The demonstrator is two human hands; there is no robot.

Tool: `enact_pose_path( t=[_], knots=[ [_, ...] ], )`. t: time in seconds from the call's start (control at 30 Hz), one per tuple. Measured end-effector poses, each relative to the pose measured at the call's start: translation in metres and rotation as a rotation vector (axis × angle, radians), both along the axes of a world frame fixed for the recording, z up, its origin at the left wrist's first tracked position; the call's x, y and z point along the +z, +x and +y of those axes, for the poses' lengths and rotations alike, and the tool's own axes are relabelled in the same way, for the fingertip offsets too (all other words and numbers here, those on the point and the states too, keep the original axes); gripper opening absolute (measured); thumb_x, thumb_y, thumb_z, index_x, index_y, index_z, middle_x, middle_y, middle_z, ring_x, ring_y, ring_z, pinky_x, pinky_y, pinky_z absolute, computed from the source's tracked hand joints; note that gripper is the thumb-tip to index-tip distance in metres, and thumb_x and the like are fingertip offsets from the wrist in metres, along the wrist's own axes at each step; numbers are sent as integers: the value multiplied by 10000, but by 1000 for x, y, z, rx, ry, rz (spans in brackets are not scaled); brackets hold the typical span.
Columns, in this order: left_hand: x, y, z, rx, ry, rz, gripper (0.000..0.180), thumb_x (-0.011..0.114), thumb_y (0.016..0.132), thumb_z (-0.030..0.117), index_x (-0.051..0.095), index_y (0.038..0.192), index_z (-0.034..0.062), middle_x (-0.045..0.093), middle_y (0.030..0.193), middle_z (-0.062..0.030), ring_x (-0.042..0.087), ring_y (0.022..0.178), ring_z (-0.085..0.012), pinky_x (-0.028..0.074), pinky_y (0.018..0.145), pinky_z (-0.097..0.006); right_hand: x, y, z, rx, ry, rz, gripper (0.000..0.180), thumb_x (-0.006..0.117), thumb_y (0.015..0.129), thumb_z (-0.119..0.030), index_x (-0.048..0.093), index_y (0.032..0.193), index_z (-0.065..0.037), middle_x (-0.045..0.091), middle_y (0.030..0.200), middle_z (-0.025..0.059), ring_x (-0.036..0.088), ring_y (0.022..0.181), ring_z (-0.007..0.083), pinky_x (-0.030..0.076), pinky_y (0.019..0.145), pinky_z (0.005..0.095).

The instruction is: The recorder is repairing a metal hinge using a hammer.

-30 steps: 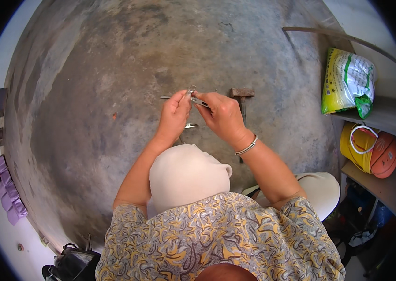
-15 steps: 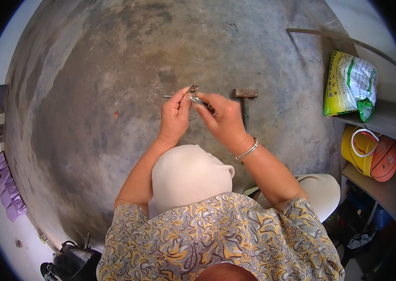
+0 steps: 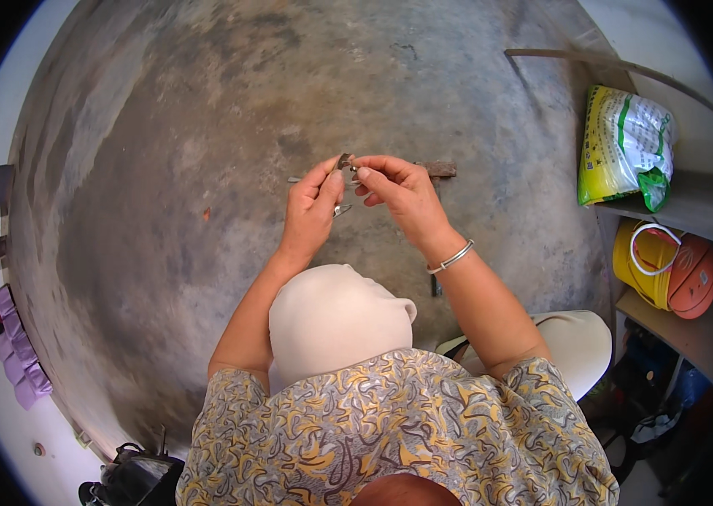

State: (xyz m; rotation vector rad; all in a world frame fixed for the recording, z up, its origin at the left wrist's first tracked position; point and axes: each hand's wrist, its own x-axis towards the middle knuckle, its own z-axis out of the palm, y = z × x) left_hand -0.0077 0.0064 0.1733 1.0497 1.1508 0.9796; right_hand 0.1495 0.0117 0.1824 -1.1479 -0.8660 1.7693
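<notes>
My left hand (image 3: 313, 209) is closed on a small dark metal piece (image 3: 345, 160), gripped between thumb and forefinger above the floor. The thumb and forefinger of my right hand (image 3: 399, 192) pinch at the right side of that piece, at a tiny shiny part (image 3: 354, 169) too small to name. The right hand's other fingers are curled below. Just beneath the left hand shows a small silvery metal object (image 3: 341, 209); whether it is held or lies on the floor, I cannot tell. A hammer (image 3: 441, 169) lies beyond my right hand, its handle partly covered by hand and wrist.
Bare concrete floor (image 3: 205, 126) surrounds my hands. At right, shelves hold a yellow-and-white plastic sack (image 3: 626, 148), a yellow bucket (image 3: 645, 266) and an orange ball (image 3: 692, 277). A black bag (image 3: 133, 479) sits at lower left; purple padded things (image 3: 19, 350) hang by the left wall.
The silver-tipped tool seen in my right fingers before no longer shows there; those fingers now pinch at the small piece. A silvery object shows more plainly under my left hand.
</notes>
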Motion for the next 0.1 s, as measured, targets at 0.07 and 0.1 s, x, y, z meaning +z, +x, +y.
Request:
enact_pose_path(
  t=[0.07, 0.1],
  knots=[
    [-2, -4, 0, -28, -28, -35, 290, 482, 930, 178, 567, 1171, 41, 462, 701, 60, 381, 613, -17, 318, 522, -177, -7, -1, -2, -9, 153, -184, 286, 599, 867, -210, 595, 1118, -73, 628, 918, 43, 593, 789, 116, 479, 692, 239],
    [-3, -6, 1, -54, -57, -70, 298, 480, 931, 179, 557, 1188, 48, 467, 705, 56, 388, 628, -15, 324, 530, -177, -12, -3, -3, -18, 306, -368, 302, 606, 861, -202, 600, 1153, -127, 646, 962, 62, 601, 792, 130, 487, 694, 238]
  ],
)
